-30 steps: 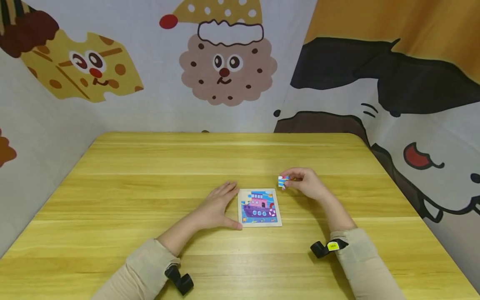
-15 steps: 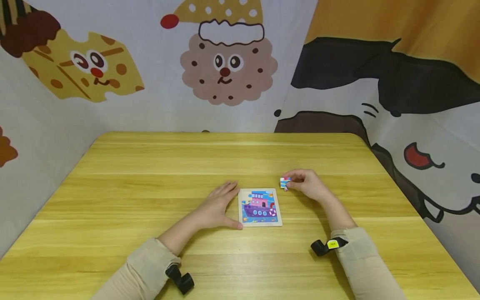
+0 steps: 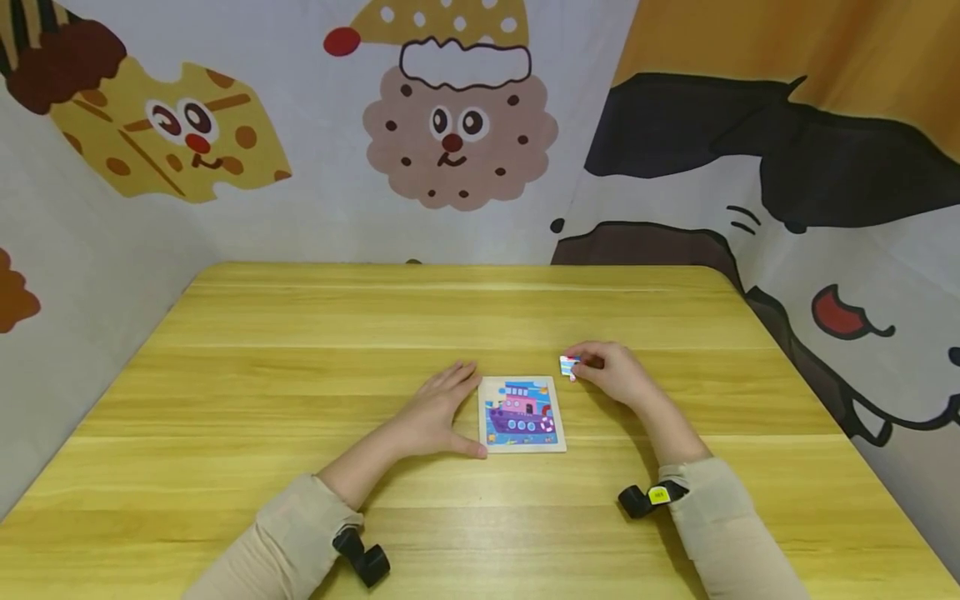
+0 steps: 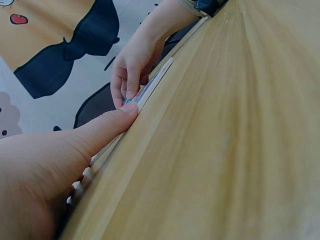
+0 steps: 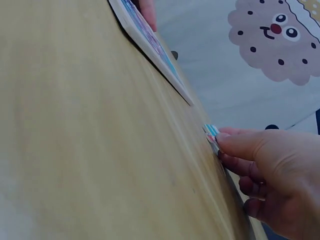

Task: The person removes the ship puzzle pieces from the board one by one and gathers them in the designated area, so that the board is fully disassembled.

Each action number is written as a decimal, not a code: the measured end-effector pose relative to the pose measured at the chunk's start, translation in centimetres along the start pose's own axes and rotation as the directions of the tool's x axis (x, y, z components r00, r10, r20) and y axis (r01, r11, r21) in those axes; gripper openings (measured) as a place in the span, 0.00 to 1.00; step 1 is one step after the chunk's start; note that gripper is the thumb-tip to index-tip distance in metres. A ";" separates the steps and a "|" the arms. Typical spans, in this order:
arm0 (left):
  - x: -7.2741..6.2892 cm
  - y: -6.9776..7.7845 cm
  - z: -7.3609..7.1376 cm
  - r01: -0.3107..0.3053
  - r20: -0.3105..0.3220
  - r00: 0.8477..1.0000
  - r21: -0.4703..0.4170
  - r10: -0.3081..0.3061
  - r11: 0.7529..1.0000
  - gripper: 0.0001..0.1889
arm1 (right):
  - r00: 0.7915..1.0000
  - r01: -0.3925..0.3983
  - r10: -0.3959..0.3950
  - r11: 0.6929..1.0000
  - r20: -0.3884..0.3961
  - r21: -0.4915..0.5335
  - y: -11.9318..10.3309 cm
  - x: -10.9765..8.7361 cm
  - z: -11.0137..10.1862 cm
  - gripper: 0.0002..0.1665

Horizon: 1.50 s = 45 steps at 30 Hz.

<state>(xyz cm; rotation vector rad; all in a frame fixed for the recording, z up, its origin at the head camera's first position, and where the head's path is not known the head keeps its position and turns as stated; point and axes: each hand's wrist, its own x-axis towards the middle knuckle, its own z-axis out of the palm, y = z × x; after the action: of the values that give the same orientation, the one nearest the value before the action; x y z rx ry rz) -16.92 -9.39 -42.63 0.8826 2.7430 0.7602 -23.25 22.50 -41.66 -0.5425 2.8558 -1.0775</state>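
A small jigsaw puzzle (image 3: 519, 423) with a purple and pink ship picture lies flat on the table, set in a pale wooden frame (image 3: 561, 433). Bare wood shows at its upper left corner. My left hand (image 3: 431, 417) is spread along the frame's left side, thumb at the lower corner and fingertips by the upper one. Beyond the upper right corner, my right hand (image 3: 611, 371) pinches a blue, white and red puzzle piece (image 3: 567, 366) between thumb and fingers. In the right wrist view this piece (image 5: 210, 131) is close over the tabletop, apart from the frame.
The wooden table (image 3: 300, 308) extends all around the puzzle. Behind it hangs a pale cloth (image 3: 300, 233) printed with cartoon food and an animal. Each sleeve cuff carries a black wrist camera, the left one (image 3: 362, 557) and the right one (image 3: 636, 502).
The puzzle piece has tilted slightly in my right fingers, staying by the upper right corner. My left hand keeps its place at the frame. The head view has shifted a little.
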 end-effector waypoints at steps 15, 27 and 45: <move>0.1 -0.1 -0.1 -0.007 0.000 1.000 -0.006 0.007 1.000 0.61 | 0.999 0.036 -0.037 0.999 -0.019 -0.036 0.3 -0.1 -0.1 0.13; 0.0 -0.2 0.0 -0.008 -0.003 1.000 -0.002 0.008 1.000 0.61 | 0.998 0.010 -0.010 1.000 -0.056 -0.001 -0.1 -0.1 -0.1 0.12; 0.1 -0.2 -0.1 -0.014 0.001 1.000 0.001 0.014 1.000 0.61 | 0.994 0.086 -0.081 0.994 -0.073 0.067 -3.2 -0.6 0.8 0.16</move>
<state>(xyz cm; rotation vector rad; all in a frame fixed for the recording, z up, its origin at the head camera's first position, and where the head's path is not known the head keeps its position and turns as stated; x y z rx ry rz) -17.11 -9.47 -42.67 0.9026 2.7391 0.7603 -21.61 19.97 -40.24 -0.6370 2.8647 -1.2289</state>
